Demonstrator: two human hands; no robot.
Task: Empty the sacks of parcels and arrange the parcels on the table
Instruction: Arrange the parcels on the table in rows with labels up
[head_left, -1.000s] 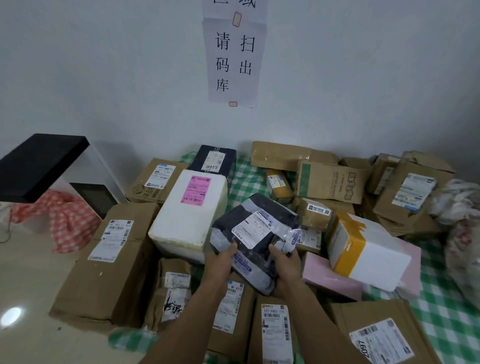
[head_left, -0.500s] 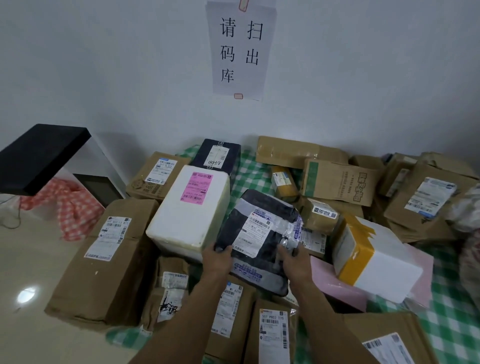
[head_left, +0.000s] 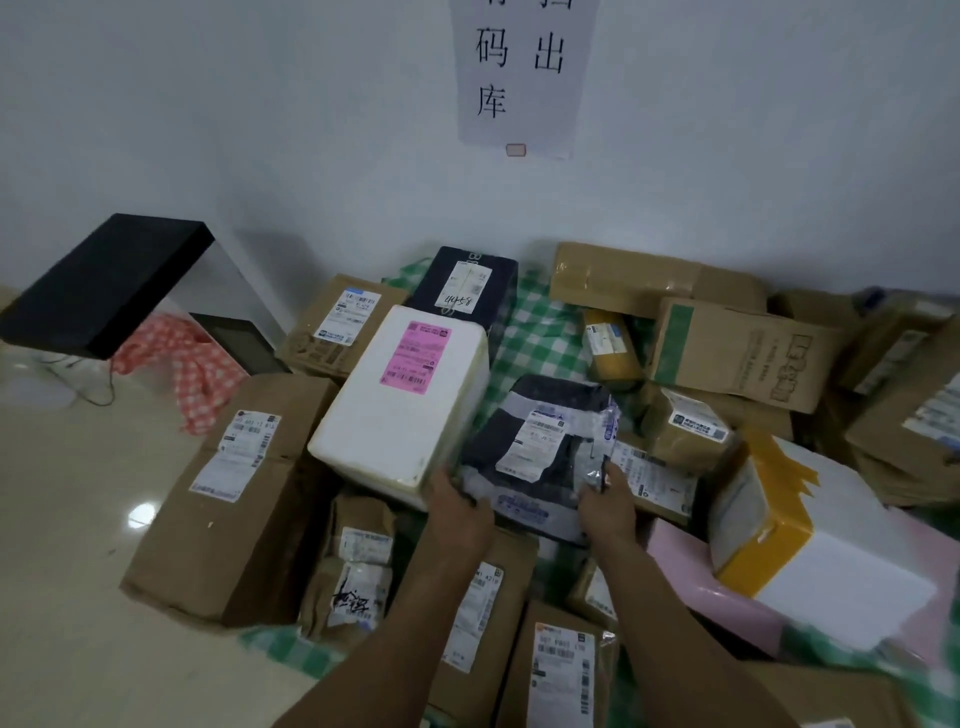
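Placing step: left hand (head_left: 460, 512), right hand (head_left: 605, 506) grip dark grey plastic mailer (head_left: 540, 441); next set flat ahead of hands, release.

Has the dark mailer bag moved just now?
Yes. Against the white foam box, the dark mailer bag has sunk toward the person: its far edge, once level with the middle of the pink label, now meets its bottom.

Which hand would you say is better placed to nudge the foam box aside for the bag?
Probably the left hand: it grips the bag beside the foam box; the right hand is farther.
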